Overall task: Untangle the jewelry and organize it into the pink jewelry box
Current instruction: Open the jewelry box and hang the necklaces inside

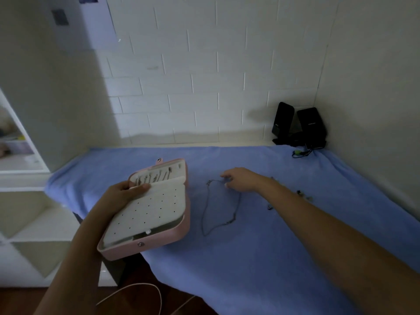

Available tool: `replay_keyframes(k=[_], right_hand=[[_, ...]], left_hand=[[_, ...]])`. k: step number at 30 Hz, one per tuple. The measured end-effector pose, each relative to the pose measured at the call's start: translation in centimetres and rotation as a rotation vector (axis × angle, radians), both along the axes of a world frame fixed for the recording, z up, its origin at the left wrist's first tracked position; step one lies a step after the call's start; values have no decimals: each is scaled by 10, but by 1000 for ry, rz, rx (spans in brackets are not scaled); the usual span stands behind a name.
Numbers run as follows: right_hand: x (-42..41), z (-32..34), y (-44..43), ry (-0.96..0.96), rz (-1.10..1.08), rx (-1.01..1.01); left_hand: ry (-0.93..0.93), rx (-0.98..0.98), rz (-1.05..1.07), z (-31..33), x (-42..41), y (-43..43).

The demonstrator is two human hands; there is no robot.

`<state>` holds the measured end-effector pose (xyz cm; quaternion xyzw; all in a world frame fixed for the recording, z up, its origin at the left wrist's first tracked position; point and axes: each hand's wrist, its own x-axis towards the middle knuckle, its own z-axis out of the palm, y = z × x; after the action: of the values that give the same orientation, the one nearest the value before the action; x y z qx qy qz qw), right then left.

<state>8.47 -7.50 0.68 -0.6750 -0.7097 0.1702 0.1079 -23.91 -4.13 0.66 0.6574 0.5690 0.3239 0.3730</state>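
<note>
At towel's left edge, box (179, 233): pink, open, lifted and tilted toward the person, near corner hanging off the towel (250, 269). Likely so the inside faces up for loading.
Left hand (122, 196): clamped on the box's far-left side, thumb over the white panel (147, 212). Looks like it steadies the box and pins the panel at once.
Panel: dotted with small holes, none filled that I can see.
Hooks (154, 177): behind the panel, several thin pieces hanging; too dim to name.
Chain (205, 214): mid-towel, spread in a long open loop, no knot showing. Laid flat, probably to keep it from tangling.
Right hand (241, 180): mid-towel, over the chain's far end, fingers curled, tips at the chain. Pinching or just touching: can't tell.
Bits (304, 195): small pieces scattered on towel's right side, behind the right forearm; not sorted yet.
Speakers (300, 126): off towel's far right corner, irrelevant.
Step, my guess: taking the chain end to hang it on a hook.
</note>
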Motion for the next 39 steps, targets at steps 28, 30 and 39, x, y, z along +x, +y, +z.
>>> replay_keyframes(k=[28,30,39], right_hand=[[9,51,-67,142,361,-314],[15,68,-71,291,306,-226],[26,138,-82,499,166,118]], left_hand=[[-83,51,-41,-10,32,0],[-109,77,-36,-8,43,-3],[-198,207,-100,-16,104,-27]])
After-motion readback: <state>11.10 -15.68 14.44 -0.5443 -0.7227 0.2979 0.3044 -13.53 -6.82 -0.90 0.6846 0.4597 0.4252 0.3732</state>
